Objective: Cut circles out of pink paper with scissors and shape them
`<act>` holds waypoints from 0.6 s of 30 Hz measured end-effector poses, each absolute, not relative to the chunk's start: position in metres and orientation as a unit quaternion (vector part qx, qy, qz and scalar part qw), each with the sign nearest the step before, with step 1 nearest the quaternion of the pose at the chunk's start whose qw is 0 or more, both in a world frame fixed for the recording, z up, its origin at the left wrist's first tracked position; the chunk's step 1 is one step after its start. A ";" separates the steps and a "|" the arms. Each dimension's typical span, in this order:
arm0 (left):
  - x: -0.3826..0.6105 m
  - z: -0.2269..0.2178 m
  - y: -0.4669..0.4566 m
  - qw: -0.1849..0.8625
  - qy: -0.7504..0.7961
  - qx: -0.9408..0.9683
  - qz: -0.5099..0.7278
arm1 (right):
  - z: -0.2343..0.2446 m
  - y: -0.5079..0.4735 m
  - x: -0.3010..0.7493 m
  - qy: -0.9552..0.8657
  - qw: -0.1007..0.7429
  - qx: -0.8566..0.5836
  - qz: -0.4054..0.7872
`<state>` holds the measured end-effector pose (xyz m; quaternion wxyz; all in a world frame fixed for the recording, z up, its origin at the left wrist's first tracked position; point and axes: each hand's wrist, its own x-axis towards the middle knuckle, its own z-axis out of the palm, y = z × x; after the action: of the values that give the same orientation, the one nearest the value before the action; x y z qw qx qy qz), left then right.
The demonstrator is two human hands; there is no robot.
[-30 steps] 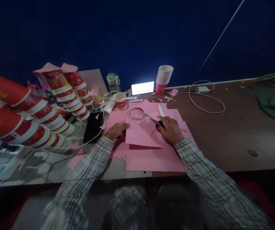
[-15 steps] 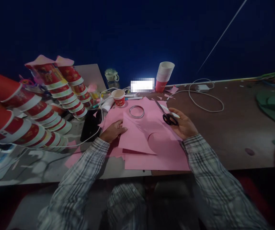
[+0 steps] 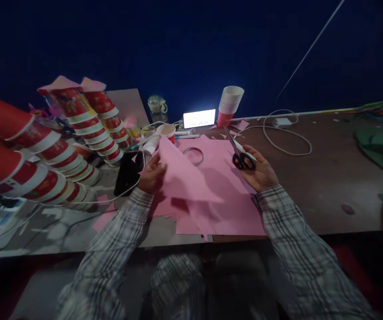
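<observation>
My left hand point(image 3: 150, 174) pinches the left edge of a pink paper sheet point(image 3: 185, 178) and holds it tilted up off the table. More pink sheets point(image 3: 231, 209) lie flat beneath it. My right hand point(image 3: 261, 171) is closed on black-handled scissors point(image 3: 241, 158), blades pointing away and up-left, with a white pen-like stick also in its fingers. A metal ring point(image 3: 193, 156) lies on the pink paper between my hands.
Long stacks of red paper cups point(image 3: 61, 151) lie at the left. A single red cup point(image 3: 166, 131), a lit phone screen point(image 3: 199, 118), a cup stack point(image 3: 229, 106) and a white cable point(image 3: 288, 138) sit at the back. A black phone point(image 3: 128, 173) lies left.
My left hand has lifted the top pink sheet off the table. My right hand drew the scissors out of the paper and moved them right and up.
</observation>
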<state>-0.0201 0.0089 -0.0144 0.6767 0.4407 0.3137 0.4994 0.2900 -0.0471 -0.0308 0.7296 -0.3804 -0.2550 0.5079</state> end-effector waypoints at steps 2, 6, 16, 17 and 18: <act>-0.006 -0.024 0.012 0.669 0.360 0.460 0.460 | -0.033 -0.046 0.290 -0.255 0.732 -0.388 0.499; 0.001 -0.020 0.015 0.678 0.344 0.409 0.505 | -0.037 -0.044 0.291 -0.251 0.732 -0.401 0.491; 0.017 0.028 0.026 0.760 0.295 0.341 0.469 | -0.033 -0.041 0.293 -0.259 0.727 -0.408 0.487; 0.029 0.037 0.031 0.769 0.279 0.344 0.461 | -0.034 -0.041 0.294 -0.254 0.731 -0.408 0.485; 0.042 0.048 0.036 0.776 0.263 0.344 0.460 | -0.035 -0.040 0.295 -0.246 0.735 -0.410 0.481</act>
<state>0.0417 0.0359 0.0484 0.7757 0.3437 0.2625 0.4596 0.2950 -0.0400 -0.0350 0.7347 -0.4104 -0.2457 0.4809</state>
